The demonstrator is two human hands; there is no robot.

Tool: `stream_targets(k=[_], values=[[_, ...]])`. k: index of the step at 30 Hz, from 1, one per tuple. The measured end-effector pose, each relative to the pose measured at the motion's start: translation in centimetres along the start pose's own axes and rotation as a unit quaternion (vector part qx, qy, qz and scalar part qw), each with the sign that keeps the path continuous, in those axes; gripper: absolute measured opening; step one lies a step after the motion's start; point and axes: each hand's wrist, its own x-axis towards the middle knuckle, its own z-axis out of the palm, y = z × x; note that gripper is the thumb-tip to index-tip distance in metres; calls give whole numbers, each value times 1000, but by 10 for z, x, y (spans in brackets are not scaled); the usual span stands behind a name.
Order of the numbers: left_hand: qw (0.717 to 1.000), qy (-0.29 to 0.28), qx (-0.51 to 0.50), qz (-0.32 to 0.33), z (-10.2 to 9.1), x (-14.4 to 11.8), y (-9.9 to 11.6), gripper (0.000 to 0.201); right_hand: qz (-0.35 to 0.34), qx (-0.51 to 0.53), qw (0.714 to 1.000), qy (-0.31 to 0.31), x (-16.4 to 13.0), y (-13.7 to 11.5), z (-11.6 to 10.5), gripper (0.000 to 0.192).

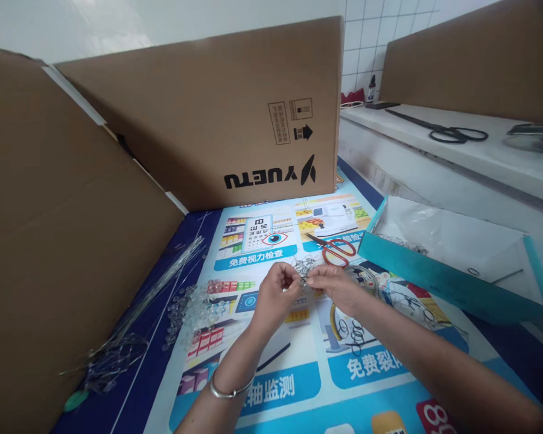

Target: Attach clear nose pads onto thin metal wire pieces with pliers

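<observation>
Silver shows first at the bottom of the frame: a bangle (pixel 230 392) circles your left wrist as both forearms reach up to the middle. Your left hand (pixel 275 292) and right hand (pixel 332 284) meet there, fingertips pinched narrow on a tiny metal piece (pixel 303 281) held between them, just above the printed poster (pixel 271 386) that covers the counter. You hold it raised and close, likely so you can see so small a part.

Left of your hands lie small clear beads (pixel 185 307) and a bundle of thin clear rods (pixel 163 283), near enough to reach. Dark wire rings (pixel 353 331) lie under your right wrist, and a loose heap of wire bits (pixel 304 264) sits just beyond your fingertips.

Further up are red-handled scissors (pixel 337 248), then an open teal box (pixel 434 274) lined with plastic at right. Cardboard boxes (pixel 217 114) stand like walls at the back and left. On the white ledge (pixel 479 157) at upper right rest large black scissors (pixel 452 132).
</observation>
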Motion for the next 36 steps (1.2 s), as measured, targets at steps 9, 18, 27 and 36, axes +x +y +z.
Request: stream_targets(k=[9,18,27,36], values=[[999,-13,-31,8,-2,-1,-1,10,-28,-57,998,21,-6,-6,6,18],[999,-17,-46,-12,-3,2,-5,12,-37,-105,994,13,-5,-7,2,20],[999,-33,21,23,-7,1,4,6,-54,-157,985,41,-4,-5,5,20],[995,-47,68,59,-13,3,3,5,-138,-267,952,54,-6,-9,8,9]])
